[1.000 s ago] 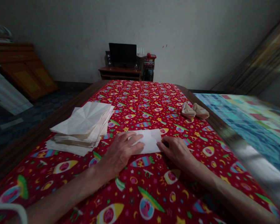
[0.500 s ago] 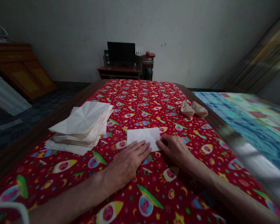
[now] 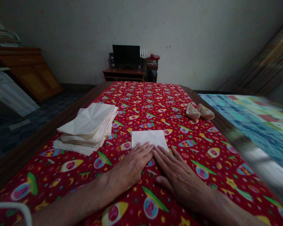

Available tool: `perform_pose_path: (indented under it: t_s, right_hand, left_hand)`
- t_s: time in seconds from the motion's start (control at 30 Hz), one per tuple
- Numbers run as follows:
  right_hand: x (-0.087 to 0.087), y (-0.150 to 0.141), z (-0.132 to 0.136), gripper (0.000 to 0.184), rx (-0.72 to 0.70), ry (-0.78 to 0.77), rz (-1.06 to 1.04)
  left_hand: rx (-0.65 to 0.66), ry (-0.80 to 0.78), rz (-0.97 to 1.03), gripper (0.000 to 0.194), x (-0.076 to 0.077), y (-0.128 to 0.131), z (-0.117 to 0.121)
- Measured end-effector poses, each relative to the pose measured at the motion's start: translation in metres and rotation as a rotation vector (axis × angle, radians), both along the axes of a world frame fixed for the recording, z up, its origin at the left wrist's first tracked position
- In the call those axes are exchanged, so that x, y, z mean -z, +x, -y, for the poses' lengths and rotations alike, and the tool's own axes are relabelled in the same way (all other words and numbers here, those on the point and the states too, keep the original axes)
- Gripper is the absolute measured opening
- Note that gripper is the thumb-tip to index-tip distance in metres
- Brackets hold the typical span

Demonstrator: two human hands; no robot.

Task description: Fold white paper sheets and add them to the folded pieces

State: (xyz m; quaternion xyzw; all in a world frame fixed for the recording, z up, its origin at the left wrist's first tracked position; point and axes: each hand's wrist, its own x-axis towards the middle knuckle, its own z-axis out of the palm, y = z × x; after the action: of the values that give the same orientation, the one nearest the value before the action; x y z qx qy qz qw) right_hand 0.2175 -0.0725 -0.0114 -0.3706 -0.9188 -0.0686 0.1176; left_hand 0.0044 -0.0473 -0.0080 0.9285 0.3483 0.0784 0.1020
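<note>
A folded white sheet of paper [image 3: 148,137] lies flat on the red patterned tablecloth [image 3: 141,103] in front of me. My left hand [image 3: 135,164] rests with straight fingers on its near edge. From the other side my right hand [image 3: 176,174] lies flat too, its fingertips on the same edge and touching or nearly touching the left fingertips. The fingers cover most of the near edge. To the left is a stack of creased paper sheets [image 3: 91,117], the top one marked with fold lines fanning out from its middle.
Two bundles of folded paper [image 3: 192,111] sit near the table's right edge. Beyond the table stand a monitor [image 3: 126,54] and speakers on a small desk [image 3: 124,72]. A wooden cabinet [image 3: 33,73] is at the far left, and a bed with a blue patterned cover [image 3: 240,125] at the right.
My left hand has slid from the top of the paper to its near edge. My right hand has let go of the right edge, opened flat and moved in beside the left.
</note>
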Motion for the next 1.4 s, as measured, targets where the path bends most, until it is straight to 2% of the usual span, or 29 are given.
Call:
perform_pose_path:
  t_s: [0.07, 0.2, 0.63, 0.77, 0.93, 1.07, 1.23, 1.4]
  right_hand:
    - [0.002, 0.004, 0.005, 0.064, -0.013, -0.079, 0.028]
    - [-0.001, 0.017, 0.004, 0.059, 0.022, -0.152, 0.045]
    - [-0.005, 0.017, 0.000, 0.047, 0.076, -0.103, 0.010]
    - [-0.003, 0.014, 0.000, 0.045, 0.092, -0.083, -0.017]
    - [0.000, 0.011, -0.001, 0.043, 0.086, -0.035, -0.047]
    - [0.003, 0.010, -0.002, 0.041, 0.088, 0.000, -0.070]
    - [0.006, 0.009, -0.004, 0.038, 0.094, 0.051, -0.077]
    - [0.005, 0.008, -0.003, 0.036, 0.108, 0.064, -0.075]
  left_hand:
    - [0.008, 0.011, -0.005, 0.072, 0.000, -0.002, 0.000]
    - [0.007, 0.049, 0.002, 0.068, 0.005, -0.012, 0.003]
    - [-0.036, 0.220, -0.012, 0.060, 0.007, -0.044, 0.017]
    - [-0.058, 0.193, -0.014, 0.059, 0.005, -0.033, 0.018]
    - [0.044, 0.087, 0.037, 0.049, -0.002, -0.001, 0.013]
    - [0.069, 0.082, 0.050, 0.050, -0.003, 0.015, 0.008]
    - [0.044, 0.090, 0.001, 0.051, 0.002, 0.015, 0.001]
    - [-0.064, 0.143, -0.028, 0.051, 0.006, 0.002, -0.014]
